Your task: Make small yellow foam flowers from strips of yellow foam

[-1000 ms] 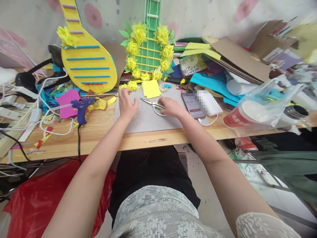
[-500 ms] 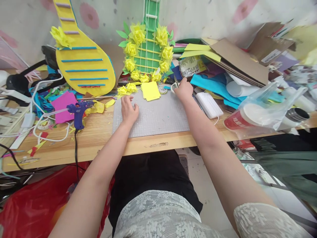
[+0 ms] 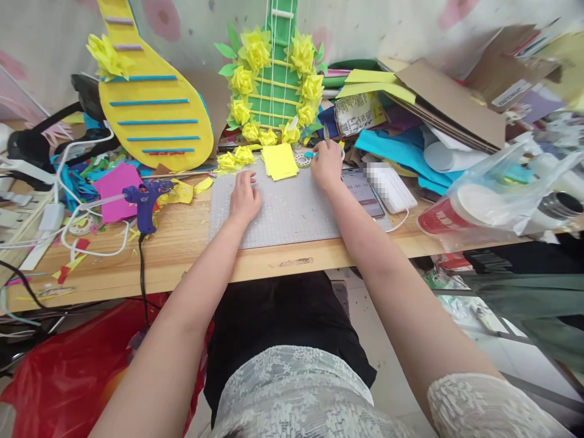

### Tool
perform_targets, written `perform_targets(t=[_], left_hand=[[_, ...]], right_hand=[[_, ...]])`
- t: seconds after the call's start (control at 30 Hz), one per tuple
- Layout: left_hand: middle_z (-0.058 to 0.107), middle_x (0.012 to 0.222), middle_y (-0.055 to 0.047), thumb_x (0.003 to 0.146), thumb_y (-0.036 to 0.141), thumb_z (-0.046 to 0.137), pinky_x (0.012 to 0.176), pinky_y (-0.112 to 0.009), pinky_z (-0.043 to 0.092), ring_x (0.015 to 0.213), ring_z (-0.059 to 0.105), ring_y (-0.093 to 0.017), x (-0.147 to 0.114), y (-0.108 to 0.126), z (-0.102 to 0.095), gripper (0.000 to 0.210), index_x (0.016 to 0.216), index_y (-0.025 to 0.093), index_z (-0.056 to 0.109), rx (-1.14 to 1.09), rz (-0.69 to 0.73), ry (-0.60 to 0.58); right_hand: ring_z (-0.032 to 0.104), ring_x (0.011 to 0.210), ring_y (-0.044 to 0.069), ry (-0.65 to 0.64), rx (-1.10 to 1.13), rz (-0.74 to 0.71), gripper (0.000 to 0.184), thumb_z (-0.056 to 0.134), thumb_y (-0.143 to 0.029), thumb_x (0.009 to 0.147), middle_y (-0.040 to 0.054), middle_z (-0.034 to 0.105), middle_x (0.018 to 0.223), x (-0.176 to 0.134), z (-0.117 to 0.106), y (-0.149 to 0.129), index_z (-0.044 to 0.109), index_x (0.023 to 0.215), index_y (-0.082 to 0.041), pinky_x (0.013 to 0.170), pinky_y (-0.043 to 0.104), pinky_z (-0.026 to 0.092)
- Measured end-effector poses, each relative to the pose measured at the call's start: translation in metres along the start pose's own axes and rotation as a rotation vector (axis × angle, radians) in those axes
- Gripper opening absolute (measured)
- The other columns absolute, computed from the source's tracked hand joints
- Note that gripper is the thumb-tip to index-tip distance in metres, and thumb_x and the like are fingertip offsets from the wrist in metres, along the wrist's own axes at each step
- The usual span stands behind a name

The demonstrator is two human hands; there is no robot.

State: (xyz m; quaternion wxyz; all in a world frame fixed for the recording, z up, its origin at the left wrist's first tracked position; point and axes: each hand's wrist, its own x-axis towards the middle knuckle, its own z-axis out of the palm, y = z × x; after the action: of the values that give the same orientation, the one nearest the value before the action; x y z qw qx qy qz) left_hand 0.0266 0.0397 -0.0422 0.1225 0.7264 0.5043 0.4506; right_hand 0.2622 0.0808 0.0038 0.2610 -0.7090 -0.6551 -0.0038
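On the left half of the grey cutting mat (image 3: pixel 292 213), my left hand (image 3: pixel 246 196) rests with loosely bent fingers, thumb apart, holding nothing. A stack of yellow paper squares (image 3: pixel 279 161) lies just to its right. My right hand (image 3: pixel 327 164) is at the mat's upper right, its fingers closed over a pair of scissors (image 3: pixel 325 132). The blades point away from me, and the palm hides most of the handles. Close to its left side is a white tape roll (image 3: pixel 302 159). Folded yellow paper flowers (image 3: pixel 235 159) lie above the left hand.
A yellow cardboard lute (image 3: pixel 155 115) and a green flower-trimmed instrument (image 3: pixel 276 91) stand behind. At left sits a purple glue gun (image 3: pixel 146 204) with its cord. A phone (image 3: pixel 365 193), white power bank (image 3: pixel 395 187), bagged cup (image 3: pixel 449 210) and stacked cardboard (image 3: pixel 451 103) occupy the right.
My right hand has shifted left onto the scissors, covering their pale handles and uncovering the phone. My left hand stays on the mat. The view has tipped slightly downward.
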Motion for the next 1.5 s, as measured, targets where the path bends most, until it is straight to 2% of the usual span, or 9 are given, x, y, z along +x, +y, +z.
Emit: perform_targets(t=[0.13,0.33,0.57,0.73,0.9,1.17,1.3,1.4,1.5], left_hand=[[0.056,0.112,-0.009,0.074,0.002,0.046,0.093,-0.037,0.051,0.095,0.062,-0.017,0.000,0.002,-0.001,0.042,0.112,0.021,0.048,-0.002,-0.013,-0.005],[0.057,0.111,-0.009,0.073,0.001,0.044,0.092,-0.037,0.052,0.094,0.064,-0.017,0.000,0.005,-0.002,0.043,0.111,0.022,0.047,-0.001,-0.044,-0.003],[0.056,0.112,-0.009,0.069,-0.001,0.045,0.090,-0.036,0.052,0.095,0.062,-0.017,0.001,0.008,-0.006,0.045,0.108,0.022,0.047,-0.020,-0.065,0.061],[0.055,0.112,-0.009,0.069,0.001,0.044,0.089,-0.037,0.051,0.093,0.063,-0.017,-0.001,0.013,-0.008,0.043,0.107,0.021,0.047,-0.031,-0.083,0.037],[0.055,0.110,-0.008,0.069,0.002,0.044,0.090,-0.037,0.051,0.092,0.063,-0.018,0.000,0.012,-0.008,0.043,0.108,0.021,0.048,-0.041,-0.087,0.018],[0.057,0.109,-0.007,0.070,-0.001,0.044,0.084,-0.033,0.053,0.089,0.064,-0.016,-0.001,0.015,-0.010,0.043,0.106,0.022,0.049,-0.010,-0.075,0.048],[0.056,0.110,-0.007,0.069,-0.002,0.044,0.085,-0.034,0.053,0.090,0.063,-0.016,-0.001,0.014,-0.009,0.044,0.106,0.022,0.048,-0.022,-0.090,0.055],[0.055,0.113,-0.010,0.067,-0.001,0.046,0.087,-0.036,0.052,0.096,0.061,-0.019,0.000,0.012,-0.010,0.047,0.109,0.021,0.047,-0.031,-0.102,0.077],[0.053,0.119,-0.013,0.063,0.001,0.050,0.100,-0.043,0.046,0.115,0.054,-0.025,-0.001,0.013,-0.016,0.054,0.114,0.021,0.046,-0.003,-0.072,0.142]], right_hand=[[0.055,0.106,0.027,-0.209,0.083,-0.055,0.039,0.035,-0.007,0.083,0.0138,0.065,0.109,-0.020,0.005,-0.012,0.056,0.113,-0.016,0.094,0.043,0.043],[0.049,0.115,0.031,-0.163,0.081,-0.016,0.039,0.035,-0.012,0.086,0.0181,0.060,0.119,-0.015,0.008,-0.017,0.052,0.120,-0.014,0.100,0.049,0.037],[0.049,0.114,0.031,-0.236,0.037,-0.302,0.034,0.048,-0.031,0.089,0.0168,0.060,0.120,-0.026,0.014,-0.070,0.053,0.118,-0.015,0.099,0.045,0.038],[0.054,0.112,0.031,-0.258,-0.046,-0.309,0.035,0.041,-0.021,0.090,0.0192,0.063,0.117,-0.029,0.024,-0.093,0.052,0.122,-0.012,0.095,0.042,0.039],[0.060,0.102,0.027,-0.235,0.032,-0.176,0.035,0.029,-0.014,0.092,0.0157,0.067,0.110,-0.029,0.022,-0.090,0.053,0.117,-0.017,0.086,0.038,0.042],[0.059,0.091,0.020,-0.145,0.388,0.054,0.021,0.049,-0.017,0.082,0.0058,0.067,0.095,-0.023,0.023,-0.077,0.055,0.102,-0.021,0.083,0.036,0.046],[0.059,0.082,0.017,-0.171,0.540,0.120,0.008,0.055,-0.022,0.080,0.0032,0.065,0.087,-0.014,0.019,-0.071,0.058,0.087,-0.020,0.081,0.034,0.048],[0.060,0.087,0.016,-0.125,0.575,0.064,0.005,0.056,-0.023,0.080,0.0046,0.065,0.092,-0.016,0.004,-0.066,0.059,0.081,-0.019,0.084,0.033,0.047],[0.058,0.104,0.019,-0.101,0.567,-0.164,0.006,0.056,-0.024,0.080,0.0048,0.066,0.102,-0.033,-0.013,-0.057,0.061,0.080,-0.021,0.094,0.034,0.044]])
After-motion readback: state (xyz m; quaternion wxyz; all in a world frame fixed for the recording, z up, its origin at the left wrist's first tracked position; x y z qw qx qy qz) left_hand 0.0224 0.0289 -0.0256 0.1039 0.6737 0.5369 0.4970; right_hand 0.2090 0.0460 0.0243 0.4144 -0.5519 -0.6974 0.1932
